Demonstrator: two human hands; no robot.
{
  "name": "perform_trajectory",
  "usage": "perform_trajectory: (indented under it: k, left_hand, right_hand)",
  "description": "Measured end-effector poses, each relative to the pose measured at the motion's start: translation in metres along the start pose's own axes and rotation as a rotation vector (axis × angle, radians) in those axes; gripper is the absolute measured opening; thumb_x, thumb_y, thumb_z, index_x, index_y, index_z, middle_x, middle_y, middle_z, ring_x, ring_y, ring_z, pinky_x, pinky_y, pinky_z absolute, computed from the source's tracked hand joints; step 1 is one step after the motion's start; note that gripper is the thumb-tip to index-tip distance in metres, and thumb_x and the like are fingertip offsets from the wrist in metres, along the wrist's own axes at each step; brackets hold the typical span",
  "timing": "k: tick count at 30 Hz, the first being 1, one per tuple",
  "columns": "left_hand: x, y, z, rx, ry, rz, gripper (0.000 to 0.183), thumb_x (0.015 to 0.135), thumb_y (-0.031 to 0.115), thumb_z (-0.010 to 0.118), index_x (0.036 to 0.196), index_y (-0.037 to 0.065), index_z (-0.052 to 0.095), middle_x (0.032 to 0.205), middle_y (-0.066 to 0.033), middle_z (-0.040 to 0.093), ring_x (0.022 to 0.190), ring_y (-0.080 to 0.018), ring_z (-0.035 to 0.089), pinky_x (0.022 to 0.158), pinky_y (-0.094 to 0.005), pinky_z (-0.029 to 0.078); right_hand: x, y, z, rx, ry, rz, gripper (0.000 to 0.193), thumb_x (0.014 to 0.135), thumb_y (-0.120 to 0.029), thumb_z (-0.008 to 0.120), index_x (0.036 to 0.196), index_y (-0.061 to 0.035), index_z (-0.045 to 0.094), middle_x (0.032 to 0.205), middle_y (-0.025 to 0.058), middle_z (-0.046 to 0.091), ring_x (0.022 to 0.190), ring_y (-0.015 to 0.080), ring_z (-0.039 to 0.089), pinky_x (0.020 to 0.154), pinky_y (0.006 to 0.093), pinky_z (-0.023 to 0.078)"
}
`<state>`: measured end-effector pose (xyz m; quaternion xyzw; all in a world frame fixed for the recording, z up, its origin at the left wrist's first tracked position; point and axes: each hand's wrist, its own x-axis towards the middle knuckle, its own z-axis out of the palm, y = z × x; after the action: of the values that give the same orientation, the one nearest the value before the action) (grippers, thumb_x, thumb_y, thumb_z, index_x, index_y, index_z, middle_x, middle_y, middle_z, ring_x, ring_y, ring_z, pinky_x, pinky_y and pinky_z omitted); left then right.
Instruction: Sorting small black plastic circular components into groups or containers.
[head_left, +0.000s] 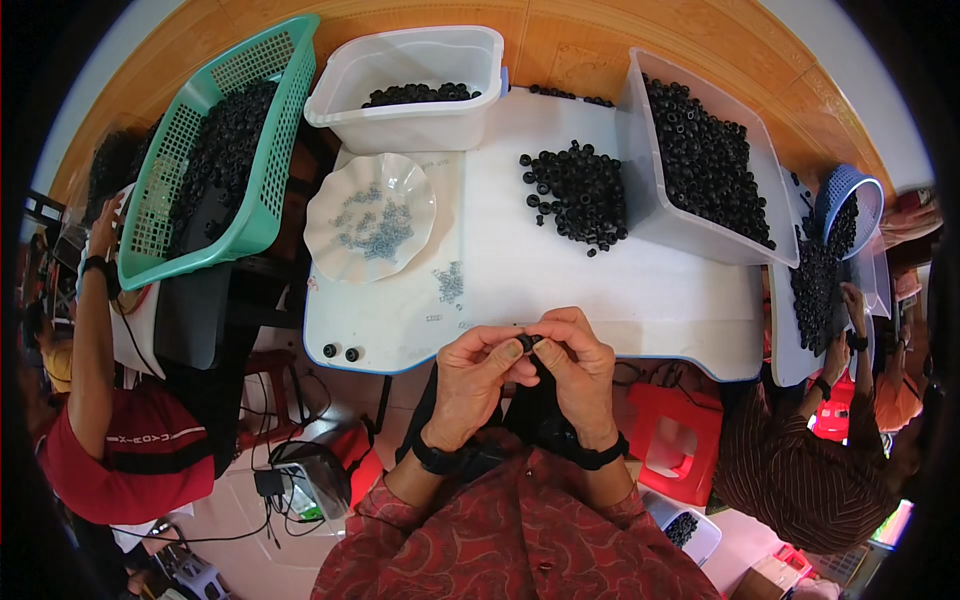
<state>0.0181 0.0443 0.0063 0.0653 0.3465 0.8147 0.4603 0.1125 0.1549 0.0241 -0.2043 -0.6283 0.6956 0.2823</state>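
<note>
- Hands first: your left hand (478, 372) and right hand (575, 365) are together at the near edge of the table (560, 285), fingertips pinched from both sides on one small black ring (526, 343).
- The ring sits between thumb and forefinger of both hands, held just above the table edge — not resting on it.
- Step in hand, as I judge it: you are fitting or checking this single ring, likely with one of the tiny metal bits; whether one is already in it is too small to tell.
- Loose metal bits (450, 282) lie near, just beyond your left hand; more fill the scalloped plate (370, 215).
- Two black rings (340, 352) stand apart at the table's left corner.
- The next move calls for a steady pinch and a short reach — the ring pile (580, 195) lies well beyond your right hand, beside the clear bin (700, 150).
</note>
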Motion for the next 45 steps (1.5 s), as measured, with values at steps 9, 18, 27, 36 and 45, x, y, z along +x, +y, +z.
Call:
perform_trajectory:
  k: [9, 18, 27, 36, 45]
  left_hand:
    - [-0.005, 0.006, 0.008, 0.088, 0.053, 0.030, 0.018, 0.094, 0.001, 0.057, 0.109, -0.006, 0.063, 0.096, -0.0155, 0.068, 0.077, -0.0196, 0.069, 0.072, -0.0323, 0.060]
    - [-0.005, 0.005, 0.006, 0.017, 0.021, 0.022, 0.019, 0.095, 0.002, 0.056, 0.111, -0.005, 0.062, 0.096, -0.0147, 0.067, 0.078, -0.0206, 0.069, 0.072, -0.0333, 0.060]
    - [-0.005, 0.001, 0.005, 0.107, 0.066, -0.005, 0.020, 0.095, 0.005, 0.057, 0.113, -0.003, 0.063, 0.095, -0.0113, 0.068, 0.076, -0.0156, 0.068, 0.068, -0.0291, 0.059]
    - [-0.013, 0.013, 0.010, 0.209, 0.123, 0.014, 0.024, 0.096, 0.010, 0.059, 0.115, -0.004, 0.062, 0.093, -0.0105, 0.068, 0.075, -0.0146, 0.067, 0.068, -0.0266, 0.058]
    - [-0.013, 0.011, 0.008, 0.299, 0.165, 0.021, 0.024, 0.089, 0.007, 0.068, 0.110, -0.004, 0.064, 0.091, -0.0082, 0.068, 0.074, -0.0115, 0.065, 0.065, -0.0229, 0.056]
  right_hand:
    - [-0.001, -0.004, 0.003, -0.048, -0.021, -0.029, 0.016, 0.091, 0.001, 0.058, 0.105, 0.0001, 0.067, 0.104, 0.0035, 0.051, 0.091, 0.0101, 0.054, 0.078, 0.0210, 0.045]
    - [-0.002, 0.000, 0.006, -0.034, -0.008, -0.073, 0.015, 0.091, 0.001, 0.061, 0.105, 0.0006, 0.067, 0.103, 0.0039, 0.052, 0.090, 0.0103, 0.054, 0.077, 0.0210, 0.045]
    - [-0.003, 0.006, 0.005, -0.073, 0.028, -0.105, 0.017, 0.089, 0.004, 0.061, 0.104, 0.0006, 0.067, 0.104, 0.0045, 0.052, 0.087, 0.0114, 0.056, 0.075, 0.0220, 0.047]
    - [-0.002, -0.010, 0.009, -0.355, -0.042, -0.170, 0.012, 0.087, 0.001, 0.064, 0.098, -0.0005, 0.065, 0.099, 0.0080, 0.055, 0.084, 0.0171, 0.058, 0.074, 0.0252, 0.049]
    - [-0.009, -0.002, 0.017, -0.530, -0.016, -0.282, 0.014, 0.082, 0.002, 0.066, 0.095, -0.0004, 0.064, 0.098, 0.0097, 0.057, 0.091, 0.0268, 0.054, 0.075, 0.0328, 0.046]
